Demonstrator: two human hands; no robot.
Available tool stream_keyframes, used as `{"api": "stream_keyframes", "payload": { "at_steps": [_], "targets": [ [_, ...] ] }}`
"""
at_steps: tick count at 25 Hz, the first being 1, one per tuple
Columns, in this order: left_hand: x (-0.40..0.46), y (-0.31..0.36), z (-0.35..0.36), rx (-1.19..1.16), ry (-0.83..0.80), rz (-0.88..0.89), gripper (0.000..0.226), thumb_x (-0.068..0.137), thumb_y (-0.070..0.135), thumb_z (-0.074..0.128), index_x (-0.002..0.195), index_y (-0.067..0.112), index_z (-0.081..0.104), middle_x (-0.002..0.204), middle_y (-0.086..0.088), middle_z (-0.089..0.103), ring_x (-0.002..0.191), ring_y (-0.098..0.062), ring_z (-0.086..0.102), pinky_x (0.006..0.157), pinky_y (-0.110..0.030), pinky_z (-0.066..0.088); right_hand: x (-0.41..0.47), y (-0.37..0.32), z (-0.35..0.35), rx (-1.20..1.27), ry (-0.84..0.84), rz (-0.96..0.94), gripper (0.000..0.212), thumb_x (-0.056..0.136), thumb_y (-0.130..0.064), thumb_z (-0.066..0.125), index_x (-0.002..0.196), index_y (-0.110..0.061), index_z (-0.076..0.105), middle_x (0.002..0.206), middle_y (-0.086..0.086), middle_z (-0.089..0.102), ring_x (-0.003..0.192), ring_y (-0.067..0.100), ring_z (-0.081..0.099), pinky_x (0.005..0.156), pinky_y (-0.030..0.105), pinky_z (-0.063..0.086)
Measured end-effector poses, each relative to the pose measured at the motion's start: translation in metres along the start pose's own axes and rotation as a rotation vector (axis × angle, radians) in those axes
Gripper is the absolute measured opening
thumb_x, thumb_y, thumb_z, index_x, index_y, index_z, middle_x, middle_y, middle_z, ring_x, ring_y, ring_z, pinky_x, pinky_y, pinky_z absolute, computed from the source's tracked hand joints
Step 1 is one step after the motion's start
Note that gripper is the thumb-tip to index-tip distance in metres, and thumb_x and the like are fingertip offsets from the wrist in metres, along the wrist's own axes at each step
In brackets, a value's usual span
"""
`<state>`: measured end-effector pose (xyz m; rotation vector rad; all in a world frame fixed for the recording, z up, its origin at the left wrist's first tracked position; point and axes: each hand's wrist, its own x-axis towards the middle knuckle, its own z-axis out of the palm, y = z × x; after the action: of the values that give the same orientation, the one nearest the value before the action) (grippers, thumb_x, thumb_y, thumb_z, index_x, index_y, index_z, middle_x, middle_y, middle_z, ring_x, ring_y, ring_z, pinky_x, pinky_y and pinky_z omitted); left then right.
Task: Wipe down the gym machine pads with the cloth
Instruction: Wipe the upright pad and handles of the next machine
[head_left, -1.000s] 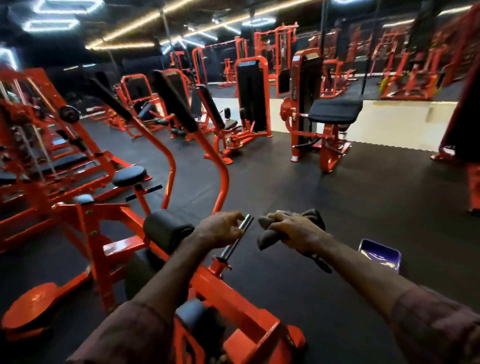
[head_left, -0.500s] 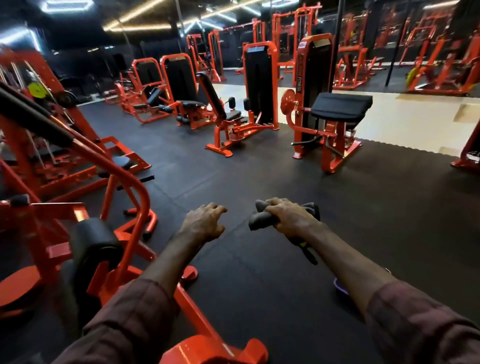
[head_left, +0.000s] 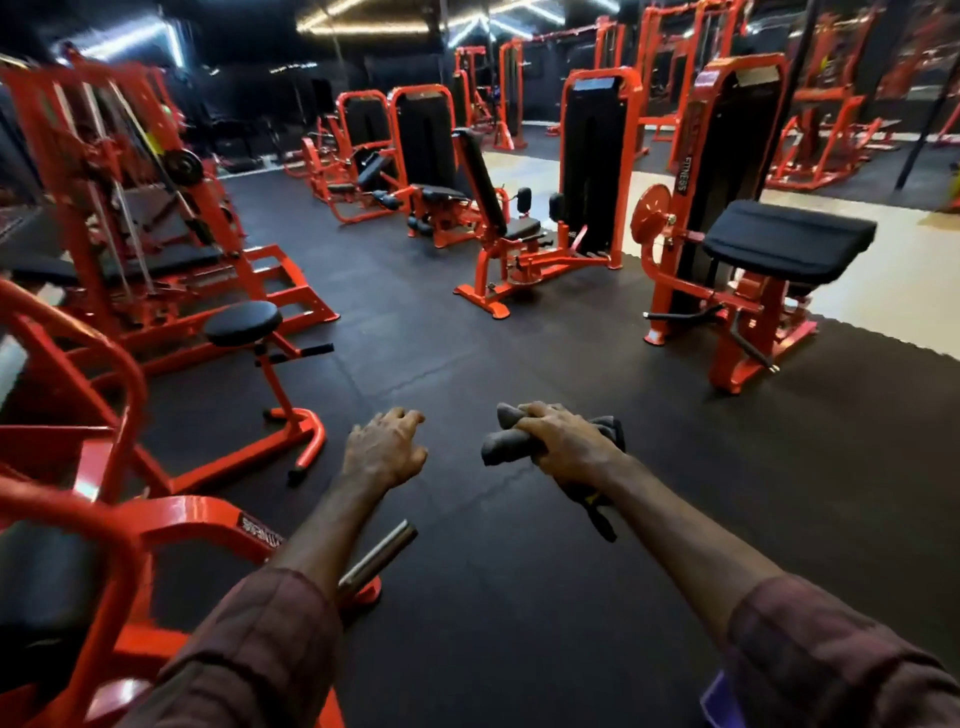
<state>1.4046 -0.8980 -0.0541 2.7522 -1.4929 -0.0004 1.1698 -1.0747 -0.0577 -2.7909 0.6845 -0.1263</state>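
Grey cloth (head_left: 524, 435) bunched in our right hand (head_left: 566, 447), left hand (head_left: 384, 451) loose and empty over the floor; no pad under wipe, wiping apparently unfinished.

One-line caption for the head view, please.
Right hand grips a dark cloth, left hand empty, both held out over the black floor among orange gym machines.

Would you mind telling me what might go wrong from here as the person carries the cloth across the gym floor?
1. The steel bar juts out just under the left forearm; a sleeve or arm might catch on it.
2. The cloth is bunched in the right hand with a strap dangling below, which could snag on a frame.
3. The left hand is empty and touches no pad, so the black arm pad ahead might get skipped.
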Motion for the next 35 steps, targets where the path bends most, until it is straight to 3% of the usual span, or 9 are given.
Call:
{"api": "stream_keyframes", "payload": {
  "at_steps": [7, 17, 22, 27, 35],
  "targets": [
    [0.169, -0.021, -0.020, -0.005, 0.036, -0.112, 0.057, 0.096, 0.049, 0.063, 0.149, 0.033, 0.050, 0.147, 0.001, 0.053, 0.136, -0.026, 0.054, 0.106, -0.045, 0.049, 0.203, 0.079, -0.017, 0.045, 0.013, -0.122, 0.048, 0.091, -0.015, 0.061, 0.135, -0.035, 0.060, 0.154, -0.009, 0.043, 0.134, 0.025, 0.046, 0.110, 0.052, 0.043],
    [0.423, -0.126, -0.006, 0.044, 0.081, -0.373, 0.054, 0.095, 0.047, 0.062, 0.146, 0.035, 0.052, 0.143, 0.003, 0.055, 0.132, -0.025, 0.056, 0.102, -0.047, 0.049, 0.557, 0.114, 0.006, 0.080, -0.034, -0.393, 0.043, 0.090, -0.015, 0.063, 0.132, -0.027, 0.063, 0.153, -0.001, 0.046, 0.137, 0.028, 0.045, 0.108, 0.050, 0.044],
    [0.501, -0.203, -0.002, 0.044, 0.112, -0.504, 0.052, 0.094, 0.043, 0.064, 0.144, 0.033, 0.055, 0.138, 0.001, 0.058, 0.126, -0.027, 0.058, 0.098, -0.047, 0.052, 0.707, 0.077, 0.024, 0.116, -0.056, -0.552, 0.046, 0.090, -0.015, 0.062, 0.135, -0.024, 0.063, 0.156, 0.000, 0.044, 0.141, 0.029, 0.042, 0.109, 0.052, 0.042],
    [0.581, -0.325, 0.042, 0.017, 0.122, -0.630, 0.058, 0.093, 0.044, 0.066, 0.149, 0.030, 0.053, 0.139, 0.001, 0.056, 0.128, -0.027, 0.057, 0.097, -0.048, 0.052, 0.866, 0.017, 0.080, 0.140, -0.105, -0.653, 0.050, 0.091, -0.016, 0.063, 0.140, -0.026, 0.062, 0.161, -0.001, 0.041, 0.145, 0.028, 0.039, 0.114, 0.049, 0.040],
    [0.715, -0.529, 0.093, -0.083, 0.130, -0.759, 0.061, 0.089, 0.043, 0.071, 0.146, 0.030, 0.056, 0.134, 0.001, 0.059, 0.123, -0.026, 0.061, 0.094, -0.045, 0.055, 1.103, -0.087, 0.160, 0.171, -0.233, -0.638, 0.054, 0.089, -0.016, 0.062, 0.141, -0.029, 0.061, 0.162, -0.003, 0.040, 0.146, 0.026, 0.038, 0.116, 0.049, 0.040]
  ]
}}
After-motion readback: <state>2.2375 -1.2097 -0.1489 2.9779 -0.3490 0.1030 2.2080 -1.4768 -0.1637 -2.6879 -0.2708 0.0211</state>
